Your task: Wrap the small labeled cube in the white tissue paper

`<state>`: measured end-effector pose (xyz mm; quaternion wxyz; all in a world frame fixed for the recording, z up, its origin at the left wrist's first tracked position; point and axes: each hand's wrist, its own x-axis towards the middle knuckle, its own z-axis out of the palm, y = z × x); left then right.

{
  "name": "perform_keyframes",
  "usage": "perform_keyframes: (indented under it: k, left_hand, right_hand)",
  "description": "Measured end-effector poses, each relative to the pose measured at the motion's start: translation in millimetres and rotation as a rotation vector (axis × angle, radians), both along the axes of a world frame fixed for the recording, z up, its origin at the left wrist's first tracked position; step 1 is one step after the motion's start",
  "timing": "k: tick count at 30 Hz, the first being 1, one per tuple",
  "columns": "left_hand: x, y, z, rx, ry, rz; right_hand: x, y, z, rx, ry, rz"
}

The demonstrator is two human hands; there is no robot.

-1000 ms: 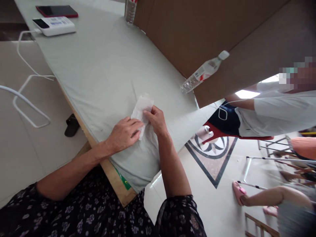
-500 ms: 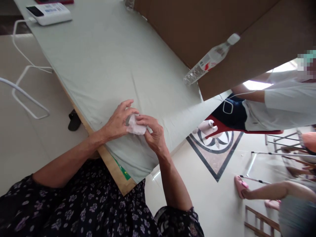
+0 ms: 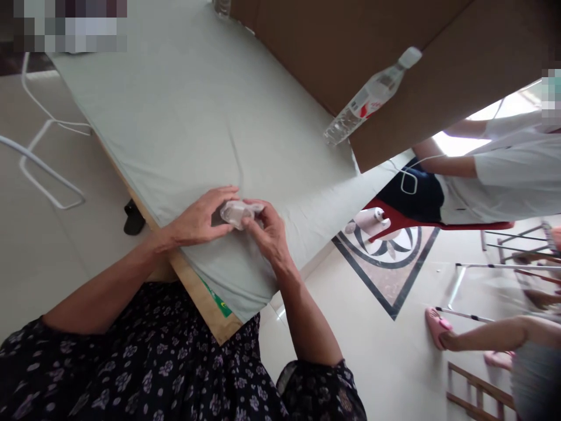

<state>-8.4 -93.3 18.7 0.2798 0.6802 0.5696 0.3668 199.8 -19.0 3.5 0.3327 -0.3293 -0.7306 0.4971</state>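
Note:
A small translucent, whitish plastic-looking piece (image 3: 236,214) is held up over the near corner of the cloth-covered table. My right hand (image 3: 269,231) grips its right end between thumb and fingers. Around its left end curves my left hand (image 3: 199,219), with thumb and fingers spread apart; whether they touch the piece I cannot tell. What kind of thing it is does not show clearly.
A clear labelled bottle (image 3: 372,96) stands against a large cardboard box (image 3: 307,52) on the table (image 3: 175,105). Beyond, a person in a white sleeve (image 3: 517,181) sits on a red chair (image 3: 407,217). White cables (image 3: 39,158) hang off the left edge.
The whitish piece has turned and now lies more lengthwise between my hands. My right thumb has come over its front. My left hand has shifted slightly left, its fingers straighter.

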Motion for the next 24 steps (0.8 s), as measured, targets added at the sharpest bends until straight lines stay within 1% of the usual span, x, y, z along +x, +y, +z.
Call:
perform_keyframes:
  k: [1, 2, 4, 6, 7, 9, 11, 14, 16, 19, 24]
  left_hand:
    - [0, 3, 2.7, -0.054, -0.046, 0.008]
    - [1, 6, 5.0, -0.115, -0.093, 0.011]
    - [2, 11, 7.6, -0.225, -0.177, 0.017]
    - [5, 14, 8.2, -0.279, -0.250, 0.035]
    - [7, 15, 8.4, -0.288, -0.286, 0.050]
    - [10, 15, 9.5, -0.302, -0.336, 0.071]
    - [12, 16, 11.8, -0.310, -0.328, 0.076]
    - [14, 19, 15.0, -0.294, -0.351, 0.053]
    - [16, 22, 15.0, -0.292, -0.453, 0.054]
    - [18, 26, 11.0, -0.308, -0.590, 0.090]
    - [20, 26, 0.3, -0.313, -0.659, 0.137]
  right_hand:
    - [-2, 0, 3.6, -0.080, 0.001, -0.007]
    - [-4, 1, 6.2, -0.120, -0.012, -0.018]
    - [-6, 1, 8.5, -0.090, -0.068, -0.054]
    - [-4, 2, 8.2, -0.031, -0.112, -0.076]
    - [-2, 3, 7.7, -0.033, -0.104, -0.064]
    - [2, 4, 6.9, -0.094, -0.054, -0.012]
    - [5, 6, 5.6, -0.158, -0.005, 0.031]
    - [4, 8, 1.3, -0.220, 0.049, 0.033]
    - [2, 9, -2.1, -0.253, 0.080, 0.015]
    - [-2, 12, -4.5, -0.260, 0.103, -0.020]
    - [-5, 14, -3.3, -0.282, 0.101, -0.022]
